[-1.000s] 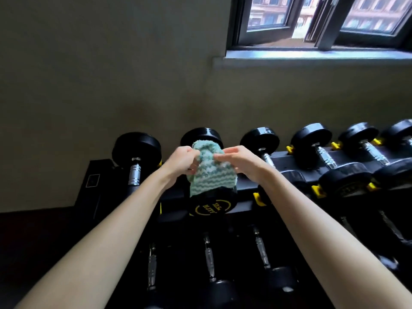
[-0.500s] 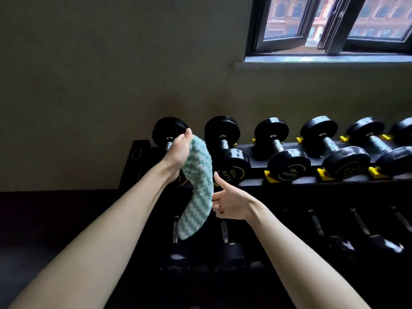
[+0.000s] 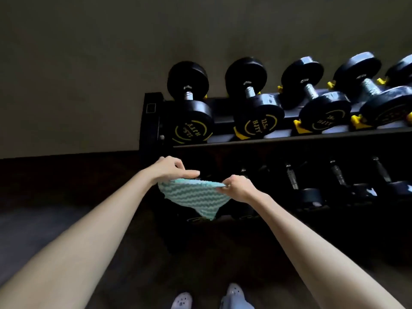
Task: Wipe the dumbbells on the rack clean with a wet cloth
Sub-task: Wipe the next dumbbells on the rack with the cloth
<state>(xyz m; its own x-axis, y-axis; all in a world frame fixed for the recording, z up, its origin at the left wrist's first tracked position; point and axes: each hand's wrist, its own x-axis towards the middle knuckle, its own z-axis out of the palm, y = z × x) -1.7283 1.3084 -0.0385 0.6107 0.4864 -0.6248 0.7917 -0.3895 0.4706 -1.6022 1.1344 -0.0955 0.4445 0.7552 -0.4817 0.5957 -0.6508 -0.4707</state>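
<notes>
Head view: the camera is looking down along two bare forearms at a dark rack (image 3: 289, 139) standing against a plain wall (image 3: 89, 63).

Cloth: a teal-and-white zigzag cloth (image 3: 194, 196) is hanging in the air between the two hands. It is in front of the rack's lower shelf and well below the top shelf. Its top edge is stretching almost level from hand to hand, and its middle is sagging to a point underneath. Whether it is touching anything in the shadow behind it cannot be told.

Left hand: the left hand (image 3: 171, 170) is holding the cloth's left end, which is running under the palm. The index finger is lying straight along the top edge and the other fingers are curling above it. The thumb is hidden.

Right hand: the right hand (image 3: 238, 188) is pinching the cloth's right corner with curled fingers, knuckles facing the camera.

Top shelf: black dumbbells (image 3: 252, 101) with metal handles are lying side by side, one end pointing towards the camera. The near ends are showing a yellow ring and lettering.

Cradles: yellow cradles (image 3: 240, 134) are sitting under the dumbbells' near ends.

Lower shelf: more weights (image 3: 312, 192) are lying in deep shadow to the right of the right hand, too dark to describe.

Feet: two pale shoes (image 3: 236, 295) with holes are showing at the bottom edge on the dark floor (image 3: 44, 197).
</notes>
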